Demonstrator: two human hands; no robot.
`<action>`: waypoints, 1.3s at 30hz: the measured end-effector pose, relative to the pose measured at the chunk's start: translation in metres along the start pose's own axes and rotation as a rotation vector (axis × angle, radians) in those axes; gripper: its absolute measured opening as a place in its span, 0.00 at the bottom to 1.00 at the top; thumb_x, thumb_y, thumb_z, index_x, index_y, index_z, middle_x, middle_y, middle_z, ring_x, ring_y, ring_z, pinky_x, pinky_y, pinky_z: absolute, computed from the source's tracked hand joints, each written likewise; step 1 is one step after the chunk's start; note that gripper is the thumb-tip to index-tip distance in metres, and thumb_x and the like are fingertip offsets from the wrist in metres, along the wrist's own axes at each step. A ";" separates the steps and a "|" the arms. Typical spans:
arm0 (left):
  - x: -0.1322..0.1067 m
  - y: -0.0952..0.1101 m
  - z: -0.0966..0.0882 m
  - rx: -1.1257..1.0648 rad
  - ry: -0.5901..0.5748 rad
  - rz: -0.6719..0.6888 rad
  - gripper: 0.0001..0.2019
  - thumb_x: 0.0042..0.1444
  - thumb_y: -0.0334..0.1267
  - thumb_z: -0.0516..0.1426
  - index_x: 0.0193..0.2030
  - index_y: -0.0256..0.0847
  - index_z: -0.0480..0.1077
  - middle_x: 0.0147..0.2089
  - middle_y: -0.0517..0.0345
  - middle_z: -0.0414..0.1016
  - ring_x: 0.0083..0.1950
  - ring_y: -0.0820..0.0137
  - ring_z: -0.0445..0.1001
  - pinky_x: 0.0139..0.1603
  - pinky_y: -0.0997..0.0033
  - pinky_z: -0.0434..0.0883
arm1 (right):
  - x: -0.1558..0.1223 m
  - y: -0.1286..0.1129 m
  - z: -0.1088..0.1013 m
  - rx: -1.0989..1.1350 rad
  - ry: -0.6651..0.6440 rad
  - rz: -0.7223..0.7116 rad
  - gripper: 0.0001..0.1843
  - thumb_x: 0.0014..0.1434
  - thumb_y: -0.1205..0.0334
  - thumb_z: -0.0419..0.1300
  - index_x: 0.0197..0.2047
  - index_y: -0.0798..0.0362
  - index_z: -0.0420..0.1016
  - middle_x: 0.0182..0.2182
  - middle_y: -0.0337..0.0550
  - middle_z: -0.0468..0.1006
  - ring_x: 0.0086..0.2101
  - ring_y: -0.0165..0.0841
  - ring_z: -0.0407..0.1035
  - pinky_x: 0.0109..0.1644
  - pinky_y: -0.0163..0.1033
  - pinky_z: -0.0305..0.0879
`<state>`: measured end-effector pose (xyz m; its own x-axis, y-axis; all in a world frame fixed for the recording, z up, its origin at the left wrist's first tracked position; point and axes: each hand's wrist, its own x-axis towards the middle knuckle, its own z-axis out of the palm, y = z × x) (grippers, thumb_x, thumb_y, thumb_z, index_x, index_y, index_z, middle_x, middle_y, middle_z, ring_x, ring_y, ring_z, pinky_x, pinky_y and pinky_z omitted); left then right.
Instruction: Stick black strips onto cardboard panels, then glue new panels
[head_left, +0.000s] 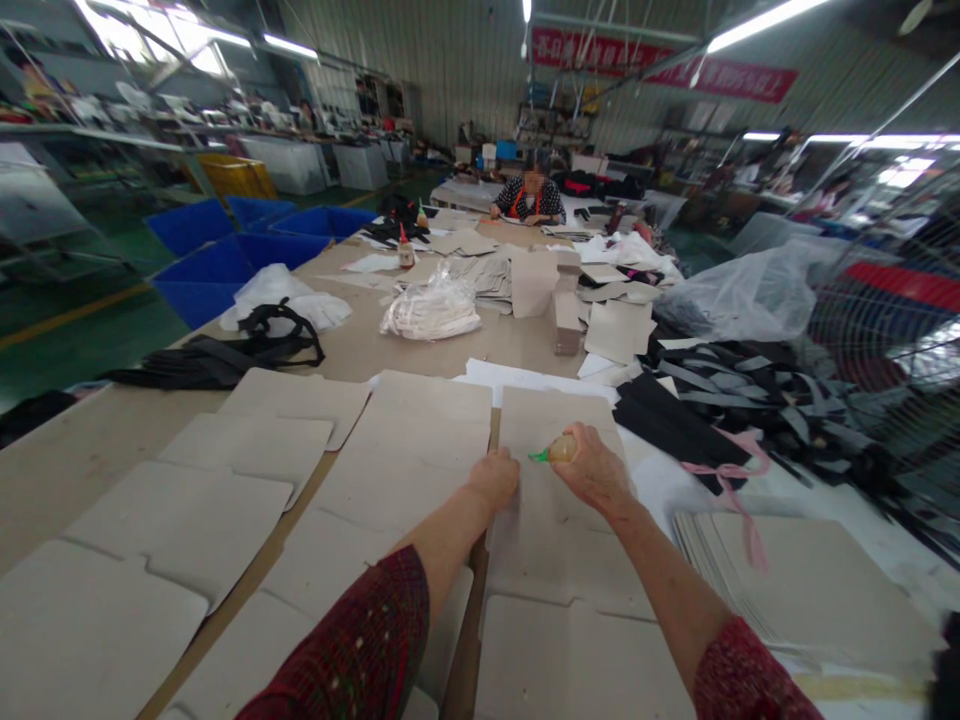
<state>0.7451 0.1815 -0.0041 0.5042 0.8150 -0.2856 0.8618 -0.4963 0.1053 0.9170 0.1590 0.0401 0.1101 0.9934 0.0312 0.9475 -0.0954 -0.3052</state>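
Observation:
My right hand (592, 470) is closed around a small glue bottle (559, 449) with a green nozzle that points left, just above a grey-beige cardboard piece (555, 415). My left hand (495, 480) rests knuckles-up on the same piece, beside the nozzle; its fingers are curled under and hidden. Rows of similar cut cardboard pieces (405, 450) lie overlapped across the table in front of me.
A stack of cardboard pieces (802, 590) lies at the right with a pink ribbon (731, 480) and black strips (720, 400) behind it. A bag of white material (431, 310), black straps (255, 345), blue bins (217, 265) and a seated person (529, 195) are farther off.

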 end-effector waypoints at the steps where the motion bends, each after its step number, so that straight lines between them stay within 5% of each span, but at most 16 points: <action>1: 0.000 0.000 0.000 -0.002 0.001 -0.001 0.15 0.62 0.43 0.58 0.52 0.37 0.69 0.54 0.49 0.71 0.52 0.62 0.72 0.52 0.54 0.73 | 0.000 0.001 -0.002 -0.001 -0.008 0.000 0.15 0.57 0.55 0.58 0.47 0.47 0.66 0.44 0.41 0.72 0.37 0.37 0.71 0.35 0.38 0.56; 11: 0.001 -0.003 0.006 -0.050 0.016 -0.030 0.15 0.62 0.42 0.58 0.53 0.38 0.69 0.55 0.49 0.70 0.53 0.62 0.72 0.52 0.54 0.73 | 0.001 -0.005 0.012 0.064 0.001 0.042 0.17 0.55 0.53 0.60 0.47 0.47 0.66 0.44 0.40 0.72 0.38 0.36 0.71 0.36 0.38 0.57; 19: 0.018 -0.003 -0.002 -0.102 -0.026 -0.086 0.21 0.61 0.42 0.58 0.59 0.40 0.64 0.61 0.47 0.66 0.56 0.59 0.71 0.53 0.51 0.73 | 0.022 0.008 0.018 0.137 0.240 0.196 0.25 0.56 0.50 0.60 0.54 0.50 0.61 0.49 0.47 0.71 0.45 0.40 0.70 0.41 0.39 0.63; 29: 0.034 -0.013 -0.004 -0.127 -0.129 -0.101 0.22 0.61 0.42 0.59 0.60 0.40 0.63 0.63 0.47 0.64 0.56 0.59 0.70 0.53 0.51 0.73 | 0.063 -0.012 0.029 0.083 0.127 0.129 0.22 0.57 0.51 0.59 0.54 0.46 0.63 0.48 0.44 0.70 0.43 0.39 0.72 0.41 0.40 0.63; 39: 0.035 -0.015 -0.003 -0.134 -0.084 -0.064 0.22 0.60 0.41 0.60 0.60 0.40 0.63 0.63 0.46 0.64 0.57 0.58 0.69 0.54 0.50 0.72 | 0.076 -0.021 0.017 -0.027 0.063 0.082 0.18 0.60 0.53 0.54 0.53 0.46 0.64 0.46 0.46 0.69 0.40 0.41 0.72 0.42 0.43 0.63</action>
<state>0.7496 0.2185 -0.0130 0.4466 0.8130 -0.3737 0.8945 -0.3954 0.2088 0.9004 0.2377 0.0322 0.2056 0.9763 0.0669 0.9422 -0.1791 -0.2831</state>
